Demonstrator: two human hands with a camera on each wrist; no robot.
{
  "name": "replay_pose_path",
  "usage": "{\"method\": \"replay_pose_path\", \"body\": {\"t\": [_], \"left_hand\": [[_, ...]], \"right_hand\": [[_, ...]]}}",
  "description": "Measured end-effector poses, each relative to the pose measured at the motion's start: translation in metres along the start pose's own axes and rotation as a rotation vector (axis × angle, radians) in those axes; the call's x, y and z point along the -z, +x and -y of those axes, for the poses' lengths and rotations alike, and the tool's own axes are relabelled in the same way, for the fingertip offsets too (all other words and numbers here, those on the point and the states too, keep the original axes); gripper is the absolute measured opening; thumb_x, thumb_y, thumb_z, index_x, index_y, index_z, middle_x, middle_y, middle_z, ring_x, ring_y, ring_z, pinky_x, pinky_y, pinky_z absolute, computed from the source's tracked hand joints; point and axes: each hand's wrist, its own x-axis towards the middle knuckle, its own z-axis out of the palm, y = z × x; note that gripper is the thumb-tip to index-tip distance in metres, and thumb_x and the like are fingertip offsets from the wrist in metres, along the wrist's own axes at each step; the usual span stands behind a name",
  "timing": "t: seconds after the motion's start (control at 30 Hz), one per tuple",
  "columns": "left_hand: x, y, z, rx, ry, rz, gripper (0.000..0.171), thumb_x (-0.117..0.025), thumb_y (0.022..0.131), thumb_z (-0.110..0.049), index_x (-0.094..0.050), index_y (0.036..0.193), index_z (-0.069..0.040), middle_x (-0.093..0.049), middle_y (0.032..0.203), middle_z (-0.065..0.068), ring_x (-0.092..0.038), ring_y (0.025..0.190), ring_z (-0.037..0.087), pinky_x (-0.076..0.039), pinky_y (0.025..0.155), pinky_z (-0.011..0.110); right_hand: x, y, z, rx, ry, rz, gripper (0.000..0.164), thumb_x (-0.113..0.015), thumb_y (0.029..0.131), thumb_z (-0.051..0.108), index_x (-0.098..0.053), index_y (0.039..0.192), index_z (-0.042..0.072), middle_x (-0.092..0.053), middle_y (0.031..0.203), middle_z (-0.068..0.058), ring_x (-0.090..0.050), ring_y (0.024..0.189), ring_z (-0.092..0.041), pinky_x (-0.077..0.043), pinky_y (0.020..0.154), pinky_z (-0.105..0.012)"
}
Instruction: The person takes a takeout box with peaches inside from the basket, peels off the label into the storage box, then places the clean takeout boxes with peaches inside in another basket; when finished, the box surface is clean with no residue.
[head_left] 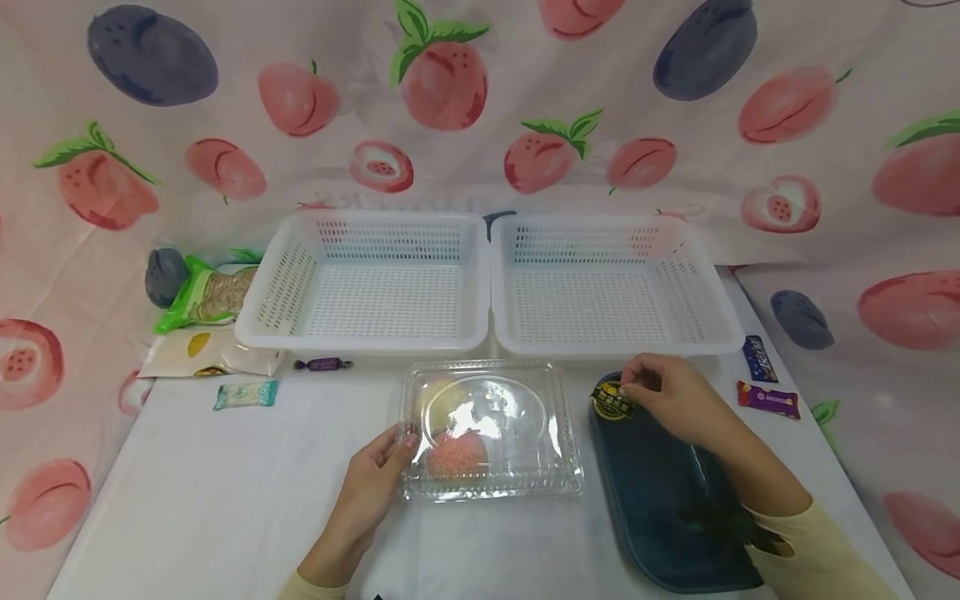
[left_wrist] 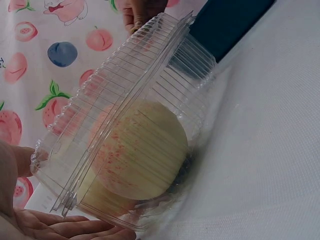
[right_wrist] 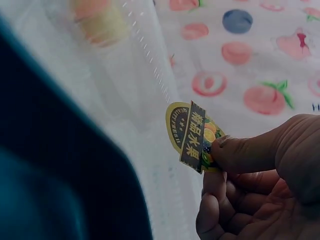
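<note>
A clear plastic clamshell box (head_left: 525, 462) lies on the white table with its lid down. Inside are round yellow-and-red fruits (left_wrist: 145, 150), peach-like. My left hand (head_left: 371, 475) holds the box by its left side, the thumb at the lid's edge and the fingers along the lower side. Between thumb and forefinger, my right hand (head_left: 678, 404) pinches a black-and-gold fruit sticker (right_wrist: 187, 135) with printed writing. The sticker is above the far end of a dark blue-green tray (head_left: 660, 508), to the right of the box.
Two white slotted baskets (head_left: 367, 343) stand side by side at the back. Left of them lie a green-edged food bag (head_left: 217, 293), a cream packet (head_left: 217, 354) and small wrapped sweets (head_left: 246, 394). At right are a blue wrapper (head_left: 759, 358) and a purple bar (head_left: 768, 400).
</note>
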Motion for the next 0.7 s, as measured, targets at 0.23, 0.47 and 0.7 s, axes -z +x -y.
{"method": "replay_pose_path", "body": {"t": [0.23, 0.47, 0.7], "left_hand": [[0.000, 0.000, -0.001, 0.013, 0.000, 0.000, 0.066, -0.058, 0.108, -0.032, -0.037, 0.156, 0.008, -0.049, 0.154, 0.027, -0.038, 0.150, 0.045, -0.034, 0.120, 0.060], [0.001, -0.001, 0.000, 0.004, -0.015, 0.009, 0.066, -0.058, 0.109, -0.032, -0.036, 0.156, 0.009, -0.049, 0.155, 0.027, -0.038, 0.150, 0.045, -0.034, 0.121, 0.059], [0.000, -0.001, 0.000, 0.004, -0.021, 0.013, 0.067, -0.059, 0.108, -0.032, -0.037, 0.156, 0.008, -0.049, 0.155, 0.028, -0.038, 0.151, 0.044, -0.033, 0.121, 0.060]], "right_hand": [[-0.001, -0.008, -0.030, -0.020, -0.068, 0.016, 0.004, -0.069, 0.098, 0.006, -0.067, 0.094, 0.004, -0.061, 0.082, -0.002, -0.053, 0.076, -0.017, -0.045, 0.062, -0.024], [-0.012, -0.008, -0.056, -0.042, -0.096, 0.079, 0.009, -0.069, 0.097, 0.006, -0.066, 0.089, 0.006, -0.062, 0.081, -0.001, -0.054, 0.075, -0.017, -0.044, 0.061, -0.026], [-0.021, -0.005, -0.063, -0.067, -0.096, 0.159, 0.010, -0.067, 0.096, 0.003, -0.066, 0.087, 0.005, -0.064, 0.079, -0.002, -0.055, 0.073, -0.016, -0.045, 0.060, -0.029]]}}
